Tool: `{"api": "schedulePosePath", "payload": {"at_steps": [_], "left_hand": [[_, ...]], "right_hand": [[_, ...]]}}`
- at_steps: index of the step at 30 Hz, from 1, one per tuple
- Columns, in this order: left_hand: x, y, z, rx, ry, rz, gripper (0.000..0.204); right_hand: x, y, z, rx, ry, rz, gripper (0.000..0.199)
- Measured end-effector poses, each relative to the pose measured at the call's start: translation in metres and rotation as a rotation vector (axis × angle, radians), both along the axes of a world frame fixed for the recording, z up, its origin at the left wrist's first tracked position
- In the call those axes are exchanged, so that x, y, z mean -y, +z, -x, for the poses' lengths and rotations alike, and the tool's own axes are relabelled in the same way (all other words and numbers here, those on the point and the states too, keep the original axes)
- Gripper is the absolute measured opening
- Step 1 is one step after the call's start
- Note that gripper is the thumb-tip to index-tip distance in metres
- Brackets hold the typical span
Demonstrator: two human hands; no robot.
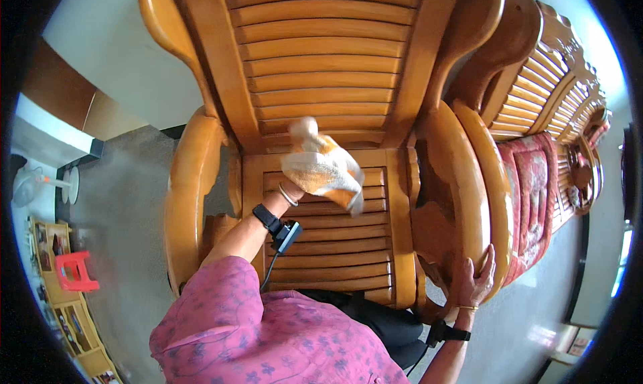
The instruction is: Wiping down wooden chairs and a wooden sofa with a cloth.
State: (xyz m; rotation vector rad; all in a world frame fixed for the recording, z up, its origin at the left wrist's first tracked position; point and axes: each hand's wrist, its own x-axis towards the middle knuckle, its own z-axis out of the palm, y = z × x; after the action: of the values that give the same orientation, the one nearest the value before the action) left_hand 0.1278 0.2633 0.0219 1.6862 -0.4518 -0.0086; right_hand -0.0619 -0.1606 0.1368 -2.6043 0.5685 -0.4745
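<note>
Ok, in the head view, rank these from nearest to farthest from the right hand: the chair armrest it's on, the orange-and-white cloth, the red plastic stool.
1. Right hand rests on the wooden chair's right armrest: touching, nearest.
2. Orange-and-white cloth, in the left hand over the slatted seat, up and to the left.
3. Red plastic stool, on the floor at the far left.

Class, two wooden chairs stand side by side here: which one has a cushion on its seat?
The right chair, with the red patterned cushion; the chair being wiped has bare slats.
</note>
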Motion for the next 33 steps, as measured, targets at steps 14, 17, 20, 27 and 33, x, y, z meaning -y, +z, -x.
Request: {"api": "schedulePosePath", "payload": {"at_steps": [14, 17, 20, 27, 33], "left_hand": [[-0.059, -0.032, -0.070, -0.048, 0.507, -0.568, 0.069], [-0.039, -0.040, -0.074, -0.007, 0.484, -0.522, 0.069], [-0.021, -0.041, -0.084, 0.027, 0.438, -0.446, 0.069], [0.064, -0.018, -0.119, 0.130, 0.228, -0.327, 0.069], [0.128, 0.005, -0.137, 0.209, 0.160, -0.446, 0.070]], "right_hand": [[0.008, -0.008, 0.002, -0.001, 0.047, 0.035, 0.069], [0.009, -0.009, 0.004, 0.001, 0.053, 0.058, 0.069], [0.010, -0.008, 0.003, -0.003, 0.059, 0.064, 0.068], [0.007, -0.007, 0.004, 0.008, 0.037, 0.029, 0.068], [0.013, -0.012, 0.003, 0.027, 0.074, 0.037, 0.070]]}}
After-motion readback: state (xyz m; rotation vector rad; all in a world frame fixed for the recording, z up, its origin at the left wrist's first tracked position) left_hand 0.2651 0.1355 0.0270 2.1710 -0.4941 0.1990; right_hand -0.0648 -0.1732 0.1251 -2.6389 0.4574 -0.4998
